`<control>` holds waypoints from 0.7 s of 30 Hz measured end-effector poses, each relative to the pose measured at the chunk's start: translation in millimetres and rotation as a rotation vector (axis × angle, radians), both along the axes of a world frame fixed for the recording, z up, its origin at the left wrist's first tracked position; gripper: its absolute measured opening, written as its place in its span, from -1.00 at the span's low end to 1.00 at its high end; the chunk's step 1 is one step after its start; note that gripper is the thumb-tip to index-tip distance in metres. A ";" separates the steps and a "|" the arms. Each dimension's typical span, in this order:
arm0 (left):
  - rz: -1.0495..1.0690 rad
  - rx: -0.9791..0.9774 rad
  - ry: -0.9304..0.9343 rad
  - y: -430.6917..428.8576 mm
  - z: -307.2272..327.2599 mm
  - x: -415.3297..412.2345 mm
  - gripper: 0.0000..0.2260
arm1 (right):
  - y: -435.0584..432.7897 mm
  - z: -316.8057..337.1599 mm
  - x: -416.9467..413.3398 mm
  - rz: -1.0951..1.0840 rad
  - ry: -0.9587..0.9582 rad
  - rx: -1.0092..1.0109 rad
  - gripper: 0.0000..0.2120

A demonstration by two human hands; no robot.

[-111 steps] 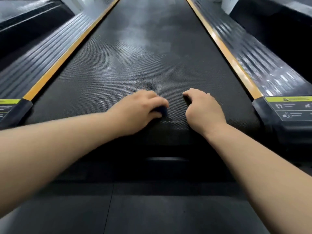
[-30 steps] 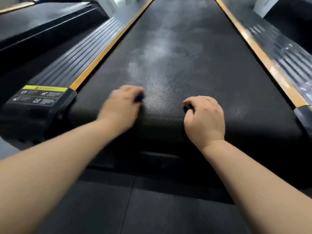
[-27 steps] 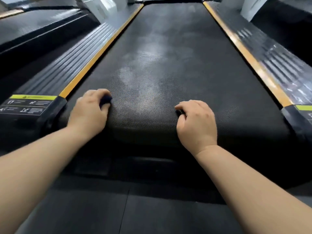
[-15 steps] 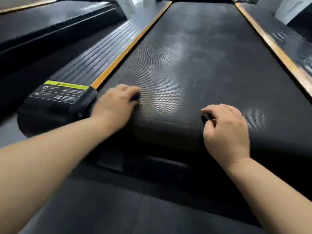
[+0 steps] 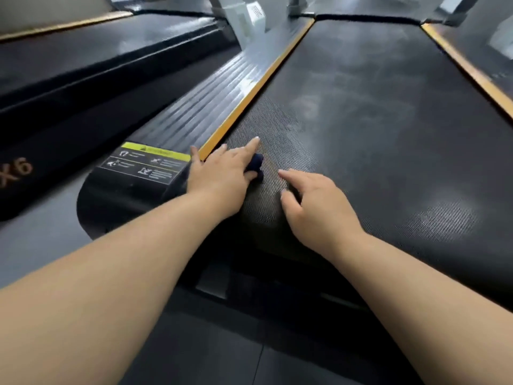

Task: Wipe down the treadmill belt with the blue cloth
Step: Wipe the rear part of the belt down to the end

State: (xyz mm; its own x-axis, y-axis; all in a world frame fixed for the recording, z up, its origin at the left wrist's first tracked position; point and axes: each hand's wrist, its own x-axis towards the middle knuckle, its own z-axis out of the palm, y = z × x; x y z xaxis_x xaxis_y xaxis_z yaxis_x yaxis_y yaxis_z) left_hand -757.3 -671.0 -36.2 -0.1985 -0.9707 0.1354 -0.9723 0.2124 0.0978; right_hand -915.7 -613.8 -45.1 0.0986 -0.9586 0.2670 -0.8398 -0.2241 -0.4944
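Warning label [image 5: 147, 165]: beside the left hand's outer edge, yellow strip above white pictograms, wording too small to read. "X6" [image 5: 16, 170]: orange, on the neighbouring machine well off to the left. Blue cloth [image 5: 256, 165]: a bunched wad on the treadmill belt [image 5: 374, 120], showing between that hand's forefinger and thumb. Left hand [image 5: 222, 173]: pressing the cloth down, fingers spread and fairly straight, close to the orange strip [image 5: 249, 93]; half a second ago they were curled over it. Right hand [image 5: 316, 201]: resting on the belt, forefinger out, other fingers loosely bent, grasping nothing; now just beside the left hand, earlier well apart from it.
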 end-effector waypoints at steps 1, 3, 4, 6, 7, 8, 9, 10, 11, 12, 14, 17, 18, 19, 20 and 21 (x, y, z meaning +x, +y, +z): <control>-0.009 0.052 0.003 -3.4 4.7 0.4 -0.46 | -2.2 1.5 1.8 -0.010 -0.020 -0.001 -0.58; -0.066 0.125 0.033 0.3 10.9 14.8 -0.44 | -4.3 4.8 6.4 0.016 -0.031 0.001 -0.52; -0.075 0.114 0.068 3.7 11.4 27.7 -0.45 | -5.3 7.8 10.0 0.048 -0.036 0.007 -0.48; 0.020 -0.014 0.190 10.2 3.0 59.2 -0.53 | -8.8 14.4 22.7 0.140 0.029 0.044 -0.41; 0.108 -0.102 0.240 13.3 -4.7 73.3 -0.58 | -13.9 14.9 31.3 0.179 0.095 0.074 -0.38; 0.177 -0.186 0.262 15.9 -12.7 83.4 -0.60 | -20.8 14.4 40.4 0.197 0.144 0.100 -0.37; 0.201 -0.246 0.256 18.2 -18.9 89.7 -0.60 | -29.1 14.2 49.3 0.188 0.154 0.112 -0.36; 0.186 -0.274 0.269 19.2 -24.0 94.1 -0.59 | -37.6 13.8 57.3 0.157 0.131 0.108 -0.37; 0.167 -0.284 0.317 19.1 -25.4 96.6 -0.61 | -46.4 13.6 63.6 0.119 0.096 0.086 -0.40; 0.162 -0.277 0.378 19.4 -23.7 98.2 -0.64 | -53.3 13.0 69.3 0.089 0.073 0.059 -0.45; 0.156 -0.275 0.446 21.0 -21.4 105.7 -0.67 | -56.9 8.6 80.8 0.085 0.051 0.031 -0.53; 0.119 -0.264 0.435 20.0 -23.2 111.9 -0.57 | -44.1 1.7 86.0 0.170 0.004 -0.022 -0.63; 0.112 -0.258 0.427 19.4 -23.8 110.9 -0.54 | -37.5 0.5 84.9 0.205 -0.008 -0.047 -0.65; 0.107 -0.260 0.418 18.8 -23.5 110.4 -0.53 | -34.2 0.1 83.9 0.233 0.005 -0.070 -0.67; 0.107 -0.258 0.412 18.6 -22.6 109.9 -0.52 | -34.7 1.6 83.5 0.256 0.052 -0.084 -0.68; 0.110 -0.252 0.407 19.0 -21.6 109.0 -0.52 | -38.5 4.1 83.0 0.277 0.121 -0.090 -0.69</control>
State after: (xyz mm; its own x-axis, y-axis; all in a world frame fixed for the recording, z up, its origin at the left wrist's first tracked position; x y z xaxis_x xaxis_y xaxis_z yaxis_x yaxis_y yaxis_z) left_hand -648.2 -652.1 -57.8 0.0208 -0.9102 0.4137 -0.8839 0.1766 0.4331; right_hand -832.8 -652.3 -41.0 0.3886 -0.8640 0.3202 -0.7923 -0.4908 -0.3624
